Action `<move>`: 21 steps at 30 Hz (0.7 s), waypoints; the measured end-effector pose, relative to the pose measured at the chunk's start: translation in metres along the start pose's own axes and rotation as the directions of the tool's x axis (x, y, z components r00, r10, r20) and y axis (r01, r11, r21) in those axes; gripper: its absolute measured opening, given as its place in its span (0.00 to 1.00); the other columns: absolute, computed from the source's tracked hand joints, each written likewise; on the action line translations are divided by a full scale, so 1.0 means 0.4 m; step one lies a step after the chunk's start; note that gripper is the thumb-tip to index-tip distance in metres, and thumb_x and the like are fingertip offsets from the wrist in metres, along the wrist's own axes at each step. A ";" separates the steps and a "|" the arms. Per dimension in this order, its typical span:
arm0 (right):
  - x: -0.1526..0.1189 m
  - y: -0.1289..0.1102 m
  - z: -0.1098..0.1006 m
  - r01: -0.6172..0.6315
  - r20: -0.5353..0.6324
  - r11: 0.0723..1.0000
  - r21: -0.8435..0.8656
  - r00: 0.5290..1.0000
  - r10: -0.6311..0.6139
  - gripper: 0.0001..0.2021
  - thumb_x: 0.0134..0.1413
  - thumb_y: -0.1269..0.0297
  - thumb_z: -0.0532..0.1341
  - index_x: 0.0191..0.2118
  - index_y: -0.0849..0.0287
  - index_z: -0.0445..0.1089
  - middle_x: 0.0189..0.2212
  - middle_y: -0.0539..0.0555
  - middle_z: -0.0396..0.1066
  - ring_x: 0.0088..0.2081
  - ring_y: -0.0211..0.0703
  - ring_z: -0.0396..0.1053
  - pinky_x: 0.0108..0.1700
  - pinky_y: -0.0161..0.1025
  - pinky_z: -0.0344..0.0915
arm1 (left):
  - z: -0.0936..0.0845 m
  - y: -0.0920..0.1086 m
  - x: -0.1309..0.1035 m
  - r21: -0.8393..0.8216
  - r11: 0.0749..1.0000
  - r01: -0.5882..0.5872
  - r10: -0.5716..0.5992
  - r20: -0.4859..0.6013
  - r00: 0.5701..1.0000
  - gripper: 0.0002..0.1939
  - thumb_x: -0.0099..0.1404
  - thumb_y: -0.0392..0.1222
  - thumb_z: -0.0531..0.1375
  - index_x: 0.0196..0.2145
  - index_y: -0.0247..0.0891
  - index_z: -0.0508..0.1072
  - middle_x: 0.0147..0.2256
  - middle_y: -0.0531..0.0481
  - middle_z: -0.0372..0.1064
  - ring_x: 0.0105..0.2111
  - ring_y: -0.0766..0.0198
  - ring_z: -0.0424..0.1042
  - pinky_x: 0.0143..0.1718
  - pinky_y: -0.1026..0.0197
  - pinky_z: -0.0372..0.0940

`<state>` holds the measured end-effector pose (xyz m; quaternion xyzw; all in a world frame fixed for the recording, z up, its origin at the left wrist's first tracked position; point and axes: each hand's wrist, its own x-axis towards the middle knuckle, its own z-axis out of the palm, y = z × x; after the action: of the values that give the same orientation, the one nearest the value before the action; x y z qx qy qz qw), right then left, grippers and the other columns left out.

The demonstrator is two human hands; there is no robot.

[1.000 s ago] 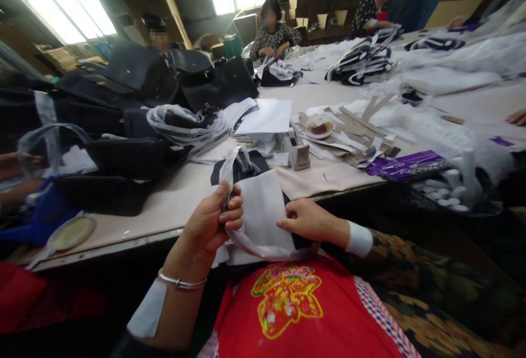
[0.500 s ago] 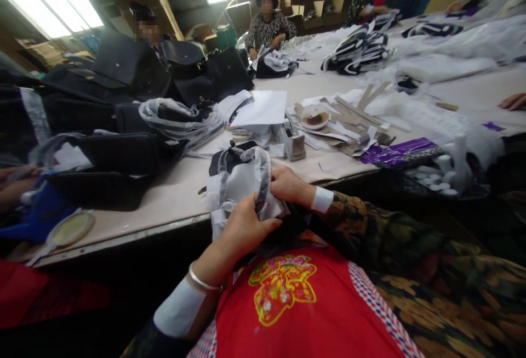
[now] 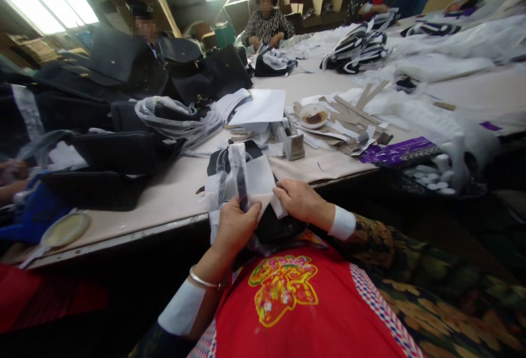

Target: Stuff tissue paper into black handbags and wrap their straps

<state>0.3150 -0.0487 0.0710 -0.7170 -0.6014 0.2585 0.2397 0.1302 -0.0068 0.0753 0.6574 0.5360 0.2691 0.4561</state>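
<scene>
My left grip (image 3: 236,226) clasps a plastic-wrapped strap (image 3: 237,166) as my right grip (image 3: 299,200) pinches a white sheet (image 3: 261,176) on a black bag (image 3: 283,227). The bag lies between my red apron (image 3: 287,314) and white papers (image 3: 263,107), overhanging the counter (image 3: 341,167) at its near edge.

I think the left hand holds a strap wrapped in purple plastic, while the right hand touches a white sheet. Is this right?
The colour is wrong: the left hand holds a strap wrapped in whitish, see-through plastic, while the right hand touches a white sheet. The head view shows this.
</scene>
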 end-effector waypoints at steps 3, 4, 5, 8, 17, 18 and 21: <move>0.000 0.005 -0.003 -0.199 0.225 0.937 0.286 0.965 0.136 0.17 0.67 0.54 0.54 0.37 0.62 0.72 0.17 0.49 0.67 0.18 0.38 0.64 0.24 0.35 0.57 | -0.005 -0.008 -0.001 -0.095 0.993 0.073 -0.076 -0.030 0.997 0.10 0.56 0.47 0.64 0.29 0.37 0.72 0.16 0.56 0.68 0.15 0.66 0.66 0.17 0.67 0.60; -0.002 0.008 -0.001 -0.271 0.274 0.878 0.393 0.947 0.169 0.17 0.66 0.53 0.56 0.37 0.62 0.72 0.15 0.47 0.65 0.16 0.37 0.61 0.21 0.34 0.55 | -0.006 -0.010 -0.002 -0.124 0.989 0.083 -0.088 -0.037 0.995 0.10 0.56 0.47 0.64 0.29 0.37 0.71 0.15 0.57 0.67 0.15 0.67 0.65 0.17 0.67 0.59; -0.006 0.012 0.001 -0.321 0.296 0.804 0.500 0.936 0.190 0.15 0.63 0.53 0.60 0.37 0.62 0.72 0.16 0.47 0.65 0.16 0.35 0.61 0.20 0.33 0.54 | -0.006 -0.012 -0.003 -0.146 0.986 0.087 -0.094 -0.042 0.995 0.10 0.56 0.47 0.64 0.30 0.37 0.71 0.15 0.57 0.66 0.14 0.67 0.65 0.16 0.67 0.59; -0.034 0.026 0.010 -0.335 0.288 0.553 0.762 0.942 0.174 0.15 0.49 0.57 0.70 0.38 0.63 0.73 0.23 0.49 0.73 0.21 0.34 0.65 0.23 0.31 0.58 | -0.005 -0.016 -0.005 -0.168 0.983 0.079 -0.088 -0.049 0.995 0.11 0.56 0.47 0.64 0.31 0.37 0.71 0.15 0.56 0.67 0.15 0.67 0.66 0.16 0.68 0.60; -0.175 0.062 0.035 -0.040 0.066 0.500 0.865 0.997 -0.034 0.16 0.51 0.56 0.71 0.41 0.59 0.74 0.29 0.49 0.74 0.30 0.38 0.70 0.35 0.36 0.68 | 0.022 0.002 -0.016 -0.114 0.992 0.049 -0.048 0.012 0.999 0.09 0.57 0.46 0.62 0.29 0.36 0.72 0.18 0.54 0.70 0.17 0.65 0.69 0.20 0.66 0.62; -0.181 0.064 0.042 -0.019 0.049 0.565 0.825 0.998 -0.039 0.14 0.53 0.56 0.70 0.42 0.59 0.75 0.29 0.49 0.74 0.30 0.38 0.70 0.34 0.36 0.68 | 0.029 0.003 -0.019 -0.082 0.996 0.019 -0.012 0.085 0.996 0.09 0.58 0.46 0.62 0.29 0.36 0.72 0.20 0.52 0.72 0.20 0.64 0.70 0.22 0.65 0.64; -0.173 0.069 0.048 0.036 0.015 0.722 0.691 0.998 -0.064 0.15 0.60 0.55 0.65 0.47 0.58 0.75 0.35 0.52 0.77 0.34 0.42 0.73 0.37 0.38 0.70 | 0.039 -0.004 -0.022 0.012 0.997 -0.074 0.066 0.328 0.942 0.10 0.60 0.45 0.61 0.29 0.36 0.75 0.26 0.49 0.76 0.27 0.60 0.74 0.27 0.63 0.66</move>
<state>0.3128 -0.1207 0.0441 -0.5549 -0.4854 0.4706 0.4848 0.1402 -0.0202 0.0684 0.7172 0.4323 0.1656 0.5209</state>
